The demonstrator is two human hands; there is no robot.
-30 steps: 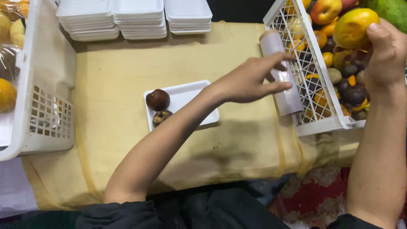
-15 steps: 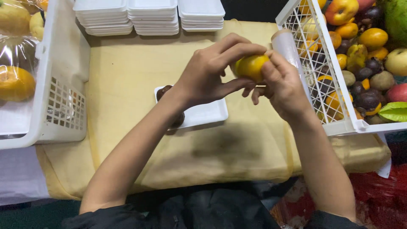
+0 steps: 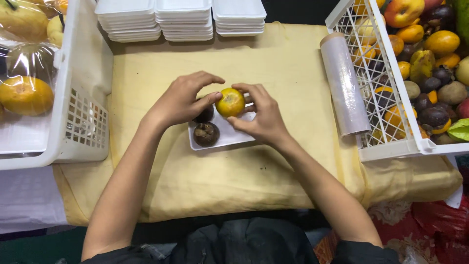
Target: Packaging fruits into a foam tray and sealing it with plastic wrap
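A roll of cling film (image 3: 344, 84) leans on a white fruit crate (image 3: 391, 146) — stacked white trays (image 3: 185, 19) behind.

Yellow-orange fruit (image 3: 230, 102) over white tray (image 3: 229, 138)

Light even and fairly bright from overhead, warm on the yellow cloth (image 3: 273, 166), with only soft, short shadows under both forearms and beside the white foam tray (image 3: 229, 137). Glare shows on the plastic wrap roll (image 3: 344, 83), on the film over the bagged fruit at far left (image 3: 27, 63), and as a small highlight on the orange fruit (image 3: 230, 102). Centre is sharp; the bottom edge falls dim, and the basket walls (image 3: 378, 73) lean outward from wide-angle distortion.
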